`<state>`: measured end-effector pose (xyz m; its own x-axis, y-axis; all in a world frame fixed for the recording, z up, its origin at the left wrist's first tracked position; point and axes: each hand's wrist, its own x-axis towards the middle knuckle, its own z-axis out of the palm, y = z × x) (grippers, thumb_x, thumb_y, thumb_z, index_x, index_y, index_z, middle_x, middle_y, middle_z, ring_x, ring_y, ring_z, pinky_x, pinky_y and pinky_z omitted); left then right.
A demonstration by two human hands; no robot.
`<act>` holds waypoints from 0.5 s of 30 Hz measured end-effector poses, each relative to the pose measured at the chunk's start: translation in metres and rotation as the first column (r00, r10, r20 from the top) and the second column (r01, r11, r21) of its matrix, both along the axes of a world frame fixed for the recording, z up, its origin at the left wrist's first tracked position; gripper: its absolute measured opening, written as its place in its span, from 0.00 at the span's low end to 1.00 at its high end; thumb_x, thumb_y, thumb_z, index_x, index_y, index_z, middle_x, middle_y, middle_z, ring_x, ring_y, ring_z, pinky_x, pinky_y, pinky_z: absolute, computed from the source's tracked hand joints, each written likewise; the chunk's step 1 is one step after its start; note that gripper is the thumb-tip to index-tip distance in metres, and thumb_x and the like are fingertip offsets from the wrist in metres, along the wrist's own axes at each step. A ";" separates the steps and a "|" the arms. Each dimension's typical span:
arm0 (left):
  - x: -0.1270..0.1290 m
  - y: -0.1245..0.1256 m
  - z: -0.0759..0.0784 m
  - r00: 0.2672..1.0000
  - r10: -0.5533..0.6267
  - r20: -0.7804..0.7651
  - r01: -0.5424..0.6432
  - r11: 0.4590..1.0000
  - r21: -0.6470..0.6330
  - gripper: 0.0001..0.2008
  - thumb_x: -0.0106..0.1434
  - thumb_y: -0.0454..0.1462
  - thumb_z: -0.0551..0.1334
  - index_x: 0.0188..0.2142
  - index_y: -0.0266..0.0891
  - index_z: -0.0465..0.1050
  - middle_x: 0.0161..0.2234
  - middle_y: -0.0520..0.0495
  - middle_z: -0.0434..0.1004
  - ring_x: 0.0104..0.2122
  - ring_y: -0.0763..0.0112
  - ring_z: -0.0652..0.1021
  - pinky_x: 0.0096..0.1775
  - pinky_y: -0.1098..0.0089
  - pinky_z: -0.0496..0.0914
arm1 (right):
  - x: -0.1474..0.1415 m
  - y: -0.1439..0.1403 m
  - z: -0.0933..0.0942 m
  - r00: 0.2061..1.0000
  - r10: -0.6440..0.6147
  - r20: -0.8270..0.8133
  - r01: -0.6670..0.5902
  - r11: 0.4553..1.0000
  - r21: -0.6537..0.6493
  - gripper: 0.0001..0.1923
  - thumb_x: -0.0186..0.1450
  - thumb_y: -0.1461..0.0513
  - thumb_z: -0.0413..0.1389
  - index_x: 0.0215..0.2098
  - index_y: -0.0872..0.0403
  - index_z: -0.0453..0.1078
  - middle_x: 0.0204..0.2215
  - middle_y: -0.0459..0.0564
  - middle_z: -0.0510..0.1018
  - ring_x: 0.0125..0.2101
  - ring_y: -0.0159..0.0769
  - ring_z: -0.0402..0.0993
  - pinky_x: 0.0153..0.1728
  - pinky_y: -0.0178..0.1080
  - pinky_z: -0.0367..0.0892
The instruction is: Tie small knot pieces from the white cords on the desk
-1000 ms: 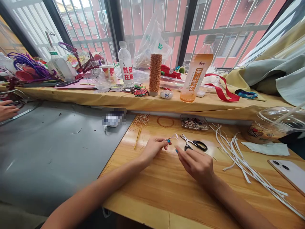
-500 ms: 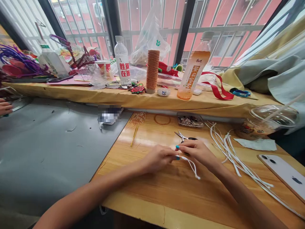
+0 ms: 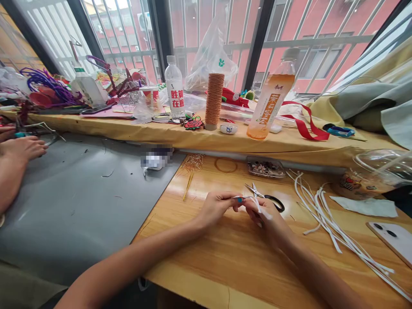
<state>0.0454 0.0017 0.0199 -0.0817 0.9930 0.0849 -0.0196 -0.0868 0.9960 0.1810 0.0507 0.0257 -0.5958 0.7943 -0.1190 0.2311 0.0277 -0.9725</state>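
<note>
My left hand (image 3: 216,207) and my right hand (image 3: 268,219) meet over the wooden table (image 3: 231,257), both pinching a short white strip (image 3: 257,205) that runs between their fingertips and drapes over my right fingers. Black-handled scissors (image 3: 268,199) lie just behind my hands. A bundle of long white strips (image 3: 325,216) lies to the right of my right hand.
The yellow-covered sill (image 3: 193,137) holds an orange thread spool (image 3: 214,101), a water bottle (image 3: 175,88) and a tea bottle (image 3: 269,106). A small tray of beads (image 3: 265,167), a phone (image 3: 394,237) and a tissue (image 3: 365,206) lie on the table. Another person's hand (image 3: 19,150) rests on the grey mat (image 3: 80,201).
My hands came together and took hold of the white strip; its loose end, hanging down half a second ago, now lies over my right fingers. The other person's hand moved further onto the grey mat.
</note>
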 end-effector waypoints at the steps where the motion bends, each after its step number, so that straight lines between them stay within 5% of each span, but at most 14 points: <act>1: 0.000 0.000 0.002 1.000 -0.001 -0.019 0.000 1.000 -0.012 0.11 0.54 0.40 0.58 0.28 0.34 0.75 0.19 0.51 0.68 0.25 0.76 0.67 0.29 0.75 0.61 | 0.001 0.002 0.001 0.999 0.043 0.012 -0.043 0.999 -0.004 0.20 0.54 0.49 0.51 0.17 0.57 0.67 0.10 0.39 0.50 0.13 0.23 0.44 0.14 0.31 0.42; 3: -0.001 0.000 0.004 0.999 0.018 -0.043 -0.019 0.999 -0.028 0.11 0.53 0.40 0.58 0.25 0.34 0.74 0.20 0.51 0.68 0.24 0.76 0.67 0.27 0.76 0.60 | 0.004 0.008 0.004 0.998 0.051 0.033 -0.051 0.999 0.007 0.20 0.54 0.48 0.51 0.20 0.57 0.68 0.11 0.40 0.55 0.13 0.24 0.48 0.14 0.31 0.45; 5: -0.004 0.002 0.005 0.996 0.061 -0.057 -0.064 0.997 -0.052 0.11 0.53 0.39 0.58 0.23 0.34 0.73 0.20 0.51 0.68 0.24 0.76 0.67 0.26 0.76 0.60 | 0.010 0.015 0.008 0.997 -0.081 0.004 0.080 0.991 0.107 0.20 0.55 0.48 0.50 0.29 0.57 0.70 0.16 0.43 0.63 0.15 0.26 0.56 0.15 0.31 0.52; 8: -0.007 0.004 0.002 0.988 0.080 -0.129 -0.087 0.995 -0.050 0.12 0.52 0.39 0.57 0.18 0.34 0.70 0.20 0.51 0.69 0.25 0.75 0.68 0.28 0.76 0.60 | 0.019 0.021 0.018 0.950 -0.299 -0.091 0.309 0.855 0.417 0.21 0.58 0.50 0.48 0.43 0.54 0.66 0.29 0.50 0.71 0.24 0.30 0.65 0.22 0.33 0.62; 12: -0.007 0.005 -0.001 0.969 0.007 -0.247 -0.021 0.998 -0.055 0.11 0.52 0.37 0.57 0.17 0.34 0.69 0.19 0.52 0.68 0.24 0.75 0.67 0.29 0.75 0.59 | 0.023 0.017 0.026 0.992 -0.105 0.075 -0.004 0.556 0.831 0.13 0.59 0.55 0.50 0.39 0.51 0.70 0.35 0.51 0.73 0.33 0.35 0.69 0.33 0.38 0.65; 15: -0.007 0.003 -0.001 0.952 -0.013 -0.307 -0.009 0.998 -0.067 0.10 0.51 0.35 0.56 0.17 0.34 0.69 0.19 0.52 0.68 0.24 0.76 0.67 0.28 0.75 0.58 | 0.019 0.012 0.020 0.972 0.009 0.235 -0.222 0.369 0.903 0.12 0.63 0.60 0.46 0.32 0.52 0.71 0.30 0.50 0.75 0.30 0.34 0.71 0.31 0.36 0.65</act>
